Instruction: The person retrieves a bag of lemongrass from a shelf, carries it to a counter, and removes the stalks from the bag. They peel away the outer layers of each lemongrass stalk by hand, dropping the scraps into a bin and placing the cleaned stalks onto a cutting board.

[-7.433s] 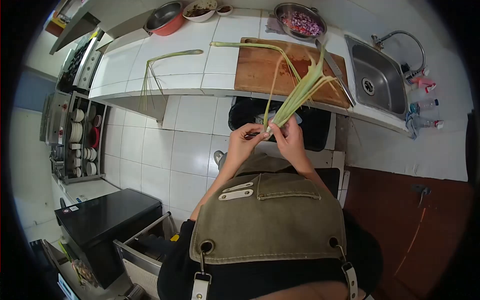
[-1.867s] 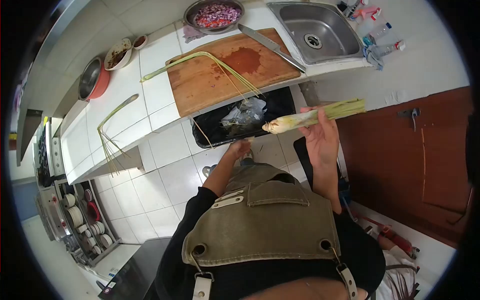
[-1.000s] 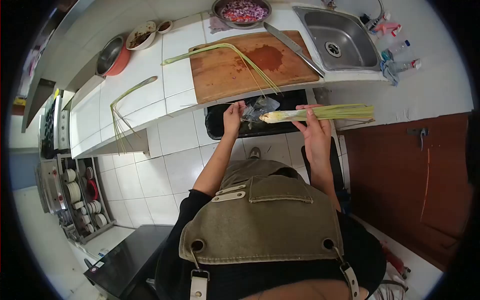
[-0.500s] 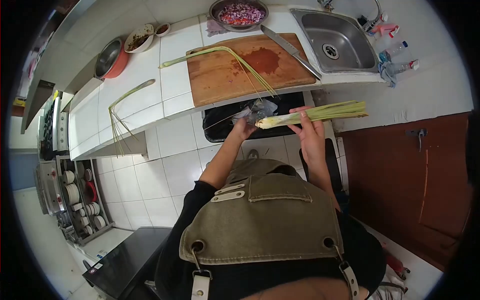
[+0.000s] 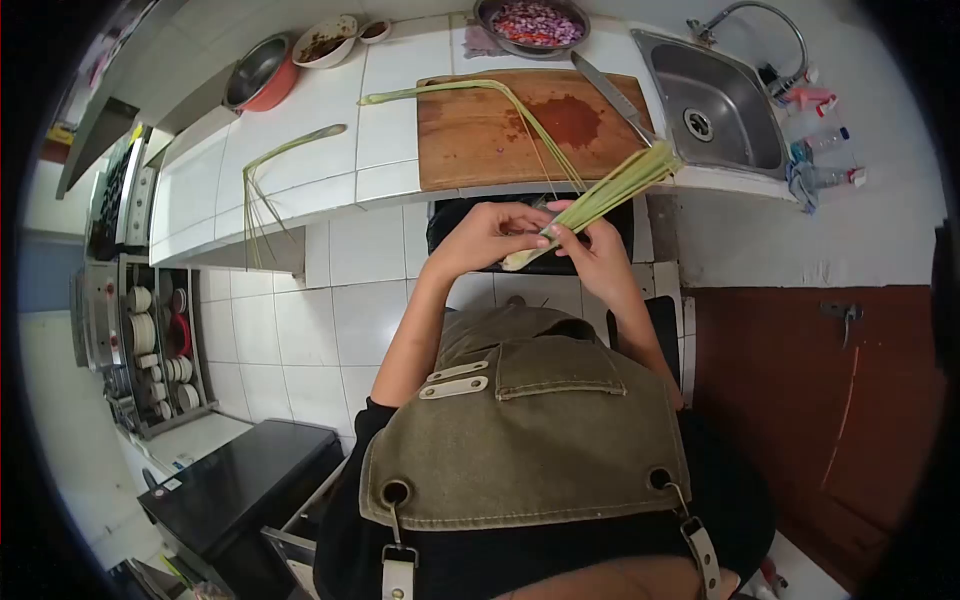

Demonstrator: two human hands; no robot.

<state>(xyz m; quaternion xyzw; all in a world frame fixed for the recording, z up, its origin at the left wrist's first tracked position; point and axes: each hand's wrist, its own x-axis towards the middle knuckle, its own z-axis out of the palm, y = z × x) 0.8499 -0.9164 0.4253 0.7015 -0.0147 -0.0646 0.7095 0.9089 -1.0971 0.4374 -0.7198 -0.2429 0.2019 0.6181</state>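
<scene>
Both of my hands hold one lemongrass stalk over the black bin below the counter edge. My right hand grips the pale root end, and my left hand pinches the same end from the left. The green tops point up and right toward the sink. A second lemongrass stalk lies across the wooden cutting board, with its thin leaves hanging past the board's front edge. A third stalk lies on the white tiled counter at the left.
A long knife lies on the board's right side. A metal bowl of chopped red shallots stands behind the board. A red-rimmed pot and two small bowls stand at the back left. Bottles stand beside the sink. A rack of plates is at far left.
My left hand came up from the bin and took hold of the stalk's root end. The stalk swung from nearly level to slanting up and right.
</scene>
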